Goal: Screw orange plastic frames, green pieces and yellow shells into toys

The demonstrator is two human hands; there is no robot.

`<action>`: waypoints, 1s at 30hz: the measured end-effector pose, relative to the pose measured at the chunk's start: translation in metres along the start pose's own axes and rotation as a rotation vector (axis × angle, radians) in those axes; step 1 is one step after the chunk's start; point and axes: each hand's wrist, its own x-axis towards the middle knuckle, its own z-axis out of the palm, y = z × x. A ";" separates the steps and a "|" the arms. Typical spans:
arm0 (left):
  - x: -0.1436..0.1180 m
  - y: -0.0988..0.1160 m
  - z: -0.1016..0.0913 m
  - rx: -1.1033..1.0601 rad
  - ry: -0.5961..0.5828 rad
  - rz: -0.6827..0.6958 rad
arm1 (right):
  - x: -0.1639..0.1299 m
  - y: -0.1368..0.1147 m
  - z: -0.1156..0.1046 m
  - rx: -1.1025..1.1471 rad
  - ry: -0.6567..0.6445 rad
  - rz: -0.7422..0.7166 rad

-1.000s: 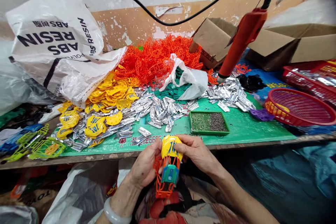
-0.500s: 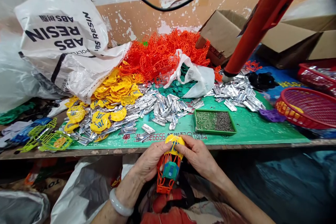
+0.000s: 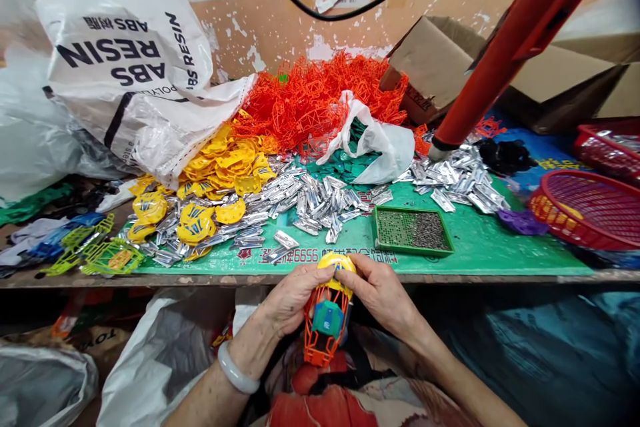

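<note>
**Yellow cap being seated on an orange toy frame**

At the far left of the table (image 3: 480, 247) lies a white resin bag (image 3: 125, 73), with loose yellow caps (image 3: 220, 167) spilling from under it and a heap of orange frames (image 3: 320, 97) behind. Below the table edge, the left hand (image 3: 290, 303) grips the side of one orange frame (image 3: 323, 333) — fingers curled and pinching it near the top. The frame is held upright over the lap, a teal block (image 3: 327, 318) inside it and a yellow cap (image 3: 336, 265) on its upper end. The right hand (image 3: 383, 297) pinches that cap from the other side. The step appears to be pressing the cap home; next it likely needs an even squeeze. Further right sit a green tray (image 3: 413, 232) and a red basket (image 3: 590, 210).
</note>
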 end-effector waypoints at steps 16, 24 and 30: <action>-0.009 0.011 0.001 -0.224 0.085 0.146 | 0.024 -0.015 -0.003 0.036 0.059 0.001; -0.022 0.021 -0.014 -0.274 0.194 0.175 | 0.038 -0.001 -0.005 -0.330 0.161 -0.145; -0.023 0.031 -0.024 -0.271 0.287 0.259 | 0.053 -0.001 -0.009 -0.601 0.184 -0.120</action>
